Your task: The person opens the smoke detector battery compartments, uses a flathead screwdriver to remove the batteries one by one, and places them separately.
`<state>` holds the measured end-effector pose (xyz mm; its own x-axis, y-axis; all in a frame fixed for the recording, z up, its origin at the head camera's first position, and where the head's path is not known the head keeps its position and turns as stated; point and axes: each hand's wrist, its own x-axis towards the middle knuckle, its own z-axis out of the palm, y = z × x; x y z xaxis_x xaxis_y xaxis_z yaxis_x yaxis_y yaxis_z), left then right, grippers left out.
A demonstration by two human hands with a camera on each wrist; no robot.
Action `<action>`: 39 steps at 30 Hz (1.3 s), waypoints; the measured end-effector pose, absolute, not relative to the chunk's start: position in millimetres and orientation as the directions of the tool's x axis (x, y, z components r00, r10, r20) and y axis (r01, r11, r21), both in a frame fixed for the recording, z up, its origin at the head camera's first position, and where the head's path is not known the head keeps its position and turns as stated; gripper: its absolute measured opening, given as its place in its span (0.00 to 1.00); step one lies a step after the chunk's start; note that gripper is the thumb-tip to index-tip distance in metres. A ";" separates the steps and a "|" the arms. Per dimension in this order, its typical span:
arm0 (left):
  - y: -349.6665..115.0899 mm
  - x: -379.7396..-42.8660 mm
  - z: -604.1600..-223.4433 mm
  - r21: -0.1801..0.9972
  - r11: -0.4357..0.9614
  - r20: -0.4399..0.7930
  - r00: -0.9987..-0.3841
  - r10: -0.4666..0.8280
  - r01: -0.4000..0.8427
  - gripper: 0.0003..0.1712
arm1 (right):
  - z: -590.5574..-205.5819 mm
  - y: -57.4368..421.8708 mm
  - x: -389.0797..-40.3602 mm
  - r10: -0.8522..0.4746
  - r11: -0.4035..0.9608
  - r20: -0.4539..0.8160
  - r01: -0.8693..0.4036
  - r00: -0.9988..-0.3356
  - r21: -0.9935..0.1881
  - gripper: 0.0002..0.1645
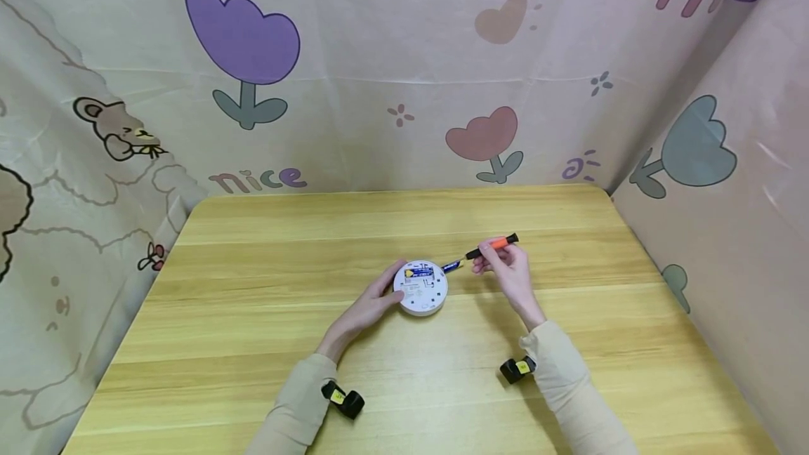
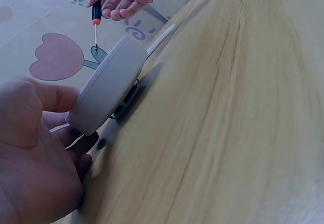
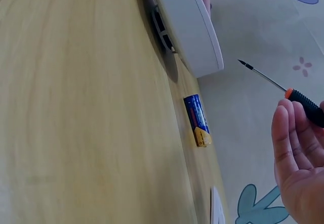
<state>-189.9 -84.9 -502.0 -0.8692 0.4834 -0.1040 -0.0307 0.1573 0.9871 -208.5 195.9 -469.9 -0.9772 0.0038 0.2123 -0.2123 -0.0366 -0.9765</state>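
Note:
My left hand [image 1: 371,305] grips the rim of a round white device [image 1: 422,300] that looks like a smoke alarm, thumb on its upper face. A blue and yellow battery [image 1: 418,273] sits in the recess of that face. Between the finger and thumb of my right hand [image 1: 513,276] is a screwdriver [image 1: 499,243] with a black and orange handle. In the right wrist view its shaft points toward the device, with a gap between them. A second battery [image 3: 197,120], also blue and yellow, lies on the table just beyond the device's edge.
The wood-grain table [image 1: 253,272] carries everything. A thin white piece [image 3: 216,206] lies near the loose battery. Black brackets [image 3: 162,30] show under the device. Printed curtains [image 1: 366,41] stand behind and at both sides, and black wrist cameras [image 1: 344,399] hang at both sleeves.

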 end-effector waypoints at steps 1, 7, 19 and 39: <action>-84.8 -190.2 -502.3 0.987 0.156 -0.098 -0.872 0.480 -0.024 0.38 | -470.1 195.1 -208.6 -0.012 -0.033 0.218 -0.218 -0.976 -0.975 0.17; -82.2 -189.3 -504.6 0.982 0.190 -0.078 -0.925 0.371 -0.007 0.34 | -472.4 192.0 -209.6 -0.066 -0.011 0.233 -0.233 -0.970 -0.972 0.16; -63.9 -180.5 -497.5 0.887 0.456 0.013 -0.992 0.127 0.070 0.36 | -475.8 196.3 -211.0 -0.065 -0.027 0.233 -0.232 -0.970 -0.972 0.16; -67.1 -177.7 -499.0 0.895 0.443 -0.026 -0.986 0.164 0.050 0.60 | -477.3 203.3 -208.6 -0.057 -0.023 0.229 -0.228 -0.972 -0.973 0.17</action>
